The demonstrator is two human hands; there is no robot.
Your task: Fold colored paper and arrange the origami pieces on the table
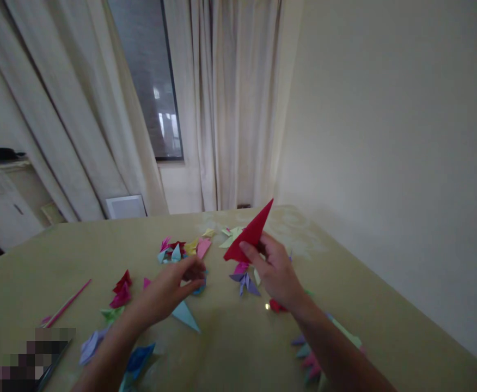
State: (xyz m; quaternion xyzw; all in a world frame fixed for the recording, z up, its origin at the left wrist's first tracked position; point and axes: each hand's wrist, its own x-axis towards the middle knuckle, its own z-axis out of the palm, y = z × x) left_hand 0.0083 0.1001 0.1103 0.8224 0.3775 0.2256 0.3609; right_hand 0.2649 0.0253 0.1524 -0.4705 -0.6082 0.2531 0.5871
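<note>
Raised over the table, my right hand (277, 269) pinches a red folded paper (252, 234) between thumb and fingers. The paper is a flat pointed shape with its tip toward the upper right. To its left, my left hand (183, 280) hovers with loosely curled fingers, thumb apart from them and nothing visible between. A blue folded piece (200, 286) lies partly hidden behind that hand. Below it rests a light blue paper triangle (186, 317). Under the red paper sits a purple origami piece (244, 282) beside a magenta one (242, 268).
Several colourful folded papers (191, 246) cluster at the table's far side. Red and magenta pieces (122, 291), a pink stick (71, 301) and a dark blue piece (139, 360) lie left. More folded papers (312, 365) lie under my right forearm. A wall (405, 163) borders the table (230, 354).
</note>
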